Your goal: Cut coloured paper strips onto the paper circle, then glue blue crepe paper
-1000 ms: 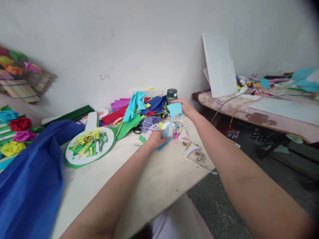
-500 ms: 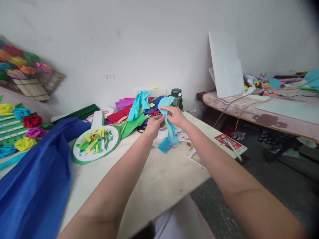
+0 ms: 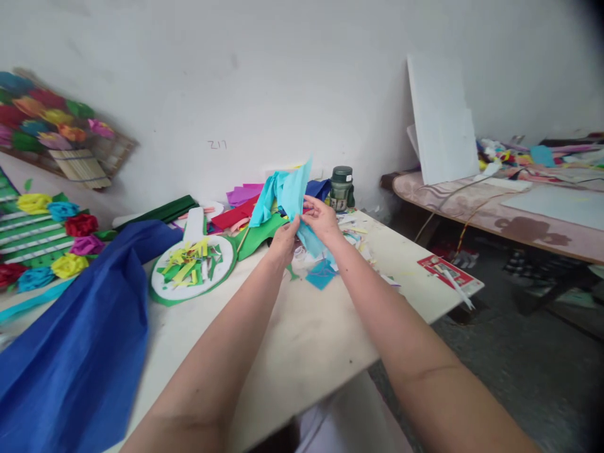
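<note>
Both my hands meet above the table's far middle, pinching one light blue piece of crepe paper (image 3: 296,189). My left hand (image 3: 283,239) grips its lower edge with closed fingers. My right hand (image 3: 321,218) pinches it from the right, and part of the paper hangs down below that hand. A small blue paper scrap (image 3: 321,275) lies on the table (image 3: 302,340) just under my hands. Behind them sits a heap of coloured paper sheets (image 3: 245,214) and a dark green jar (image 3: 341,187).
A large dark blue paper sheet (image 3: 80,352) covers the table's left side. A round white-and-green board (image 3: 193,270) holds cut paper strips. Paper flowers (image 3: 51,239) lie far left. A second cluttered table (image 3: 519,207) with a leaning white board (image 3: 443,126) stands right.
My hands lifted the light blue paper from the scrap pile and now hold it up together, spread taller. The camera view shifted slightly left.
</note>
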`<state>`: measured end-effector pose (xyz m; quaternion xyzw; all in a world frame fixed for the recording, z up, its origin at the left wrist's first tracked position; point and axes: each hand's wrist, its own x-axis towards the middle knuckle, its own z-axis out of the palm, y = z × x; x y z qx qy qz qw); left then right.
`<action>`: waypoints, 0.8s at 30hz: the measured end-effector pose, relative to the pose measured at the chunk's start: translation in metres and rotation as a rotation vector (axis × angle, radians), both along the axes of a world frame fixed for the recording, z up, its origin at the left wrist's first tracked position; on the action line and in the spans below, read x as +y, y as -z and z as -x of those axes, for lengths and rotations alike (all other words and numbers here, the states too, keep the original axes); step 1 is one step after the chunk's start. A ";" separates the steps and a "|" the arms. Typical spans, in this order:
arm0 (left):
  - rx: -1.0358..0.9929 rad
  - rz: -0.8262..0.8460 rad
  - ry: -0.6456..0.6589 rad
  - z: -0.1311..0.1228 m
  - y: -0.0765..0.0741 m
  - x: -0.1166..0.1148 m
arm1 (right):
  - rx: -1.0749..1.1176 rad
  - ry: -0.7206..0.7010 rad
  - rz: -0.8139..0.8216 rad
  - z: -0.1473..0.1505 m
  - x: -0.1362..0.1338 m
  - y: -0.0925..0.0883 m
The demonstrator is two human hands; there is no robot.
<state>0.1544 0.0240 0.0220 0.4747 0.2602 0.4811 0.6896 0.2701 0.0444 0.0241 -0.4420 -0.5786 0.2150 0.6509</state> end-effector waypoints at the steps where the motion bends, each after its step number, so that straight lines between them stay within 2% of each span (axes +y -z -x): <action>1: 0.012 -0.011 -0.006 0.004 0.001 0.000 | 0.018 -0.011 0.010 0.002 0.001 0.003; 4: 0.044 -0.034 -0.047 0.014 0.009 0.004 | 0.060 -0.030 0.032 0.006 -0.001 0.010; 8: 0.105 -0.069 -0.166 0.021 0.020 0.009 | 0.073 -0.046 0.070 0.007 -0.009 0.011; 12: 0.184 -0.124 -0.268 0.022 0.028 0.009 | -0.005 -0.153 0.076 0.009 -0.019 0.010; 18: 0.228 -0.147 -0.294 0.026 0.032 0.010 | -0.110 -0.255 0.155 0.007 -0.021 0.018; 20: 0.251 -0.157 -0.308 0.027 0.034 0.013 | -0.108 -0.226 0.180 0.004 -0.021 0.019; 24: 0.293 -0.164 -0.329 0.029 0.037 0.016 | -0.091 -0.050 0.195 0.001 -0.022 0.018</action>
